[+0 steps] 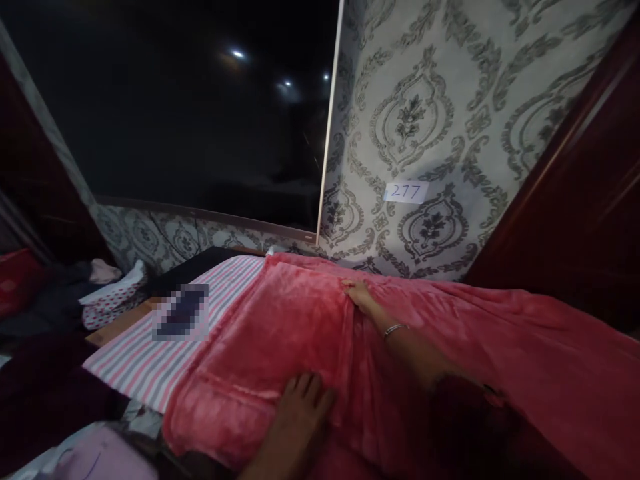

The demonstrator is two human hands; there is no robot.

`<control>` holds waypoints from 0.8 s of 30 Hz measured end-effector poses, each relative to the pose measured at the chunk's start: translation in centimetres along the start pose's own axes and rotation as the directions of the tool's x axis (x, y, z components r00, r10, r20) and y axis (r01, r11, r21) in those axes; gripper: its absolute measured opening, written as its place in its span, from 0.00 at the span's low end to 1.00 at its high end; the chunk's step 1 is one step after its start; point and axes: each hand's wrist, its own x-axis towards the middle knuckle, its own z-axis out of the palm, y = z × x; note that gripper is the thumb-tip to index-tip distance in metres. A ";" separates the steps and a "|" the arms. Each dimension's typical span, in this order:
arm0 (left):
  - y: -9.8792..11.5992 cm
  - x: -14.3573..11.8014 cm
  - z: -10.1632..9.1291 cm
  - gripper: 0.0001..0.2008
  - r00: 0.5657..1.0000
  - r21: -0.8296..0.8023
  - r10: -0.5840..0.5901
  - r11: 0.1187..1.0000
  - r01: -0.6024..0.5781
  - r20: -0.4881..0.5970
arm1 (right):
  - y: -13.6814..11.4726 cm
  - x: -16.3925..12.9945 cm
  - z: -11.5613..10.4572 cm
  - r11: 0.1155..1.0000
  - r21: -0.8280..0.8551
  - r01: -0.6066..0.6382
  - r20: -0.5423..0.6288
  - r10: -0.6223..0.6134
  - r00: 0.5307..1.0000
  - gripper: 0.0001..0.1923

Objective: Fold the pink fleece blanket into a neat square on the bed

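Where plush pink blanket folds — left hand flat, right hand pinching fleece.

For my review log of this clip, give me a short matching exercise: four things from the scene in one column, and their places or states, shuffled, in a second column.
Things:
1. left hand
2. right hand
3. striped sheet
4. paper label

Places or states:
A. stuck on the patterned wall, marked 277
B. flat on the near part of the pink blanket
C. lying uncovered to the left of the blanket
D. stretched to the blanket's far fold, bracelet on the wrist

Pairs: 1-B, 2-D, 3-C, 4-A
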 end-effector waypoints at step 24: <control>0.7 -0.2 0.8 0.25 0.987 -0.003 0.144 0.990 -0.144 -0.075 | 0.9 0.7 -0.6 0.931 -0.366 0.012 0.031 0.000 1.000 0.27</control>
